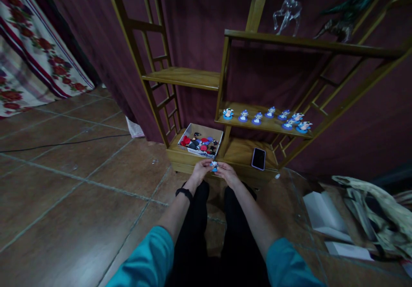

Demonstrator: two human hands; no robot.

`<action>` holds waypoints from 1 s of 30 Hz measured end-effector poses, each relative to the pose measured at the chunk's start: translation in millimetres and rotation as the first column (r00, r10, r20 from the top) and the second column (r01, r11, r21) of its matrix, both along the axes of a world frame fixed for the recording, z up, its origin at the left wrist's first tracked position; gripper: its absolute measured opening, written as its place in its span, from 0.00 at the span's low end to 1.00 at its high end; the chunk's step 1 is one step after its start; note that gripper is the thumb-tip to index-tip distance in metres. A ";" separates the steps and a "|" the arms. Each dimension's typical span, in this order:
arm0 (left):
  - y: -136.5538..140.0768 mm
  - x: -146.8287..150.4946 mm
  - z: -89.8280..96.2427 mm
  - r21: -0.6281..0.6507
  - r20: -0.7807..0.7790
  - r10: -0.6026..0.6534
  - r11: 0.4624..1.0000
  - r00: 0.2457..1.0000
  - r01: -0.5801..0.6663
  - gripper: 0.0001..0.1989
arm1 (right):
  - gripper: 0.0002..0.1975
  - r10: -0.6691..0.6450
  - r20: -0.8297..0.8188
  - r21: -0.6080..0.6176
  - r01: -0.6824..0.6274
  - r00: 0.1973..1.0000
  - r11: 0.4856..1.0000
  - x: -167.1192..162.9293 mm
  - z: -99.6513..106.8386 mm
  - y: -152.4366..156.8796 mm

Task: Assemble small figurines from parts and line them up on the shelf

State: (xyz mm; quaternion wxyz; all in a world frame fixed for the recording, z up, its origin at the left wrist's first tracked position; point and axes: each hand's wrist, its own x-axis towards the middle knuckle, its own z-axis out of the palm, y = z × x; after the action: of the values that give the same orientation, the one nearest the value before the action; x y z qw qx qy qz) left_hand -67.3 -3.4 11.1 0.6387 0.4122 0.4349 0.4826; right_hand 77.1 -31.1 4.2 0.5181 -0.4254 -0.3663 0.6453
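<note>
Between my two hands is a small figurine (214,165) with a white upper part and a blue base. My left hand (202,169) pinches it from the left, and my right hand (227,172) grips it from the right. Just beyond them stands an open white box (190,149) holding several red, black and purple figurines (204,143). On the shelf (251,124) above and to the right stand several more small figurines (243,115) on blue or purple bases, all upright.
A phone (258,158) lies on the lower shelf at right. Higher up stand a clear glass deer figure (289,10) and a dark winged ornament (343,19). White packaging (325,216) and a pale bag (380,218) lie on the floor at right. A cable (74,142) crosses the tiles at left.
</note>
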 end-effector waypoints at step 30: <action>1.1 1.3 -4.3 -0.078 -0.005 0.021 0.997 1.000 -0.021 0.19 | 0.14 -0.120 0.105 -0.008 0.122 0.987 0.993 -1.3 -14.9 9.5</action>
State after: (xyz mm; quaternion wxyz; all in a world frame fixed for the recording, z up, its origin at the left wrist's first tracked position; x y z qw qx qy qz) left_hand -66.1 -2.3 6.8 0.6485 0.3832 0.4589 0.4712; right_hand 75.8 -21.6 -10.7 0.5336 -0.4836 -0.3618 0.5920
